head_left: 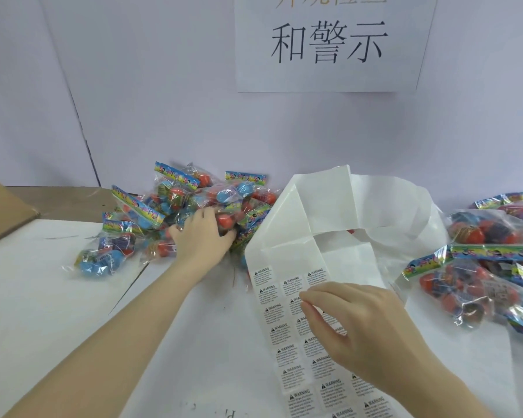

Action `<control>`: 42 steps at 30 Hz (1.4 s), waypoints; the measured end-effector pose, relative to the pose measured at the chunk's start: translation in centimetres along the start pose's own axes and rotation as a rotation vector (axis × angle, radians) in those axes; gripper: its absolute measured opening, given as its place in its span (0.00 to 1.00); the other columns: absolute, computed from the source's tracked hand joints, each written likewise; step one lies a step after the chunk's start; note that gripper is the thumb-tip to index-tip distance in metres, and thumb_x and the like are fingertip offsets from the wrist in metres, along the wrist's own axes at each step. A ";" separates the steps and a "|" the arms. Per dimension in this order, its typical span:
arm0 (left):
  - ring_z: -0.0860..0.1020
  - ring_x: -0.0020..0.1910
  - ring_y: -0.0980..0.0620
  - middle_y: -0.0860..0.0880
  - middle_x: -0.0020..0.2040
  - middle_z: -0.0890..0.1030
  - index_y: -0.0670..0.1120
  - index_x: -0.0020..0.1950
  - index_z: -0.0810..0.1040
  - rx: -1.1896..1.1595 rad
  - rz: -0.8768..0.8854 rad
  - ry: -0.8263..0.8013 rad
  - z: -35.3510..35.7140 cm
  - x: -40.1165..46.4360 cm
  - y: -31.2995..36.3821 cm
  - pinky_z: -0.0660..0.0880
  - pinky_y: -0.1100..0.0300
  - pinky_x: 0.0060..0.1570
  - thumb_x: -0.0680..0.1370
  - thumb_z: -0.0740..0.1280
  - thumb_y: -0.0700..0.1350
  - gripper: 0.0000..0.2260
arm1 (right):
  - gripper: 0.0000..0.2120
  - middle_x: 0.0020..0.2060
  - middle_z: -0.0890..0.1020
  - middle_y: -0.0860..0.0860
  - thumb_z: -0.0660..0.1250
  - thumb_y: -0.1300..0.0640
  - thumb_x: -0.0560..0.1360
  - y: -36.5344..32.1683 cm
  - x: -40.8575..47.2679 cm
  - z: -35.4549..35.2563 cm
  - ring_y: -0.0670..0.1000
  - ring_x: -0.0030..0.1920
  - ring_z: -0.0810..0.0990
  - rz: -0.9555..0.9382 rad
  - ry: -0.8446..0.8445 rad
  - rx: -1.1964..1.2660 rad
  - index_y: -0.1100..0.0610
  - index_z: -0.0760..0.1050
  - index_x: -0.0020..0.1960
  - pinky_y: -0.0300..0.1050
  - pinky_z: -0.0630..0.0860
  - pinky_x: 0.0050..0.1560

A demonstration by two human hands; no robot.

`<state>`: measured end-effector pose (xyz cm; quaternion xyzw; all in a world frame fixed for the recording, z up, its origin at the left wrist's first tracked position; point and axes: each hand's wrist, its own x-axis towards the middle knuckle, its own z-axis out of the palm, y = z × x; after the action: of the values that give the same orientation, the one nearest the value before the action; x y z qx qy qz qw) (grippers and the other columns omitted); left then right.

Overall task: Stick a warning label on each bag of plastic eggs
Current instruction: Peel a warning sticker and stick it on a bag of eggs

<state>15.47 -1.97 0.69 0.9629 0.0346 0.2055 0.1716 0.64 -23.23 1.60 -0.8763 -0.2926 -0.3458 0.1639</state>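
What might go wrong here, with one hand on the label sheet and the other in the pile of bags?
1. The label sheet lies loose with its bare backing curled up; as the right hand picks at a warning label, the sheet may lift or the label crease.
2. The left hand reaches into the heaped bags of plastic eggs; pulling one may drag its neighbours.
3. The other pile of bags touches the backing, so piles could mix.
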 end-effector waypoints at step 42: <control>0.75 0.30 0.49 0.43 0.38 0.81 0.47 0.42 0.77 -1.428 0.063 -0.279 -4.0 -11.3 9.3 0.68 0.64 0.23 0.69 0.71 0.45 0.06 | 0.17 0.43 0.85 0.46 0.69 0.42 0.64 0.5 1.2 -2.6 0.41 0.44 0.82 0.879 0.104 1.130 0.50 0.82 0.48 0.40 0.69 0.47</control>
<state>3.43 -10.95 2.97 0.6340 -0.1578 0.0580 0.7549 0.33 -24.35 4.22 -0.6768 -0.0388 -0.0847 0.7303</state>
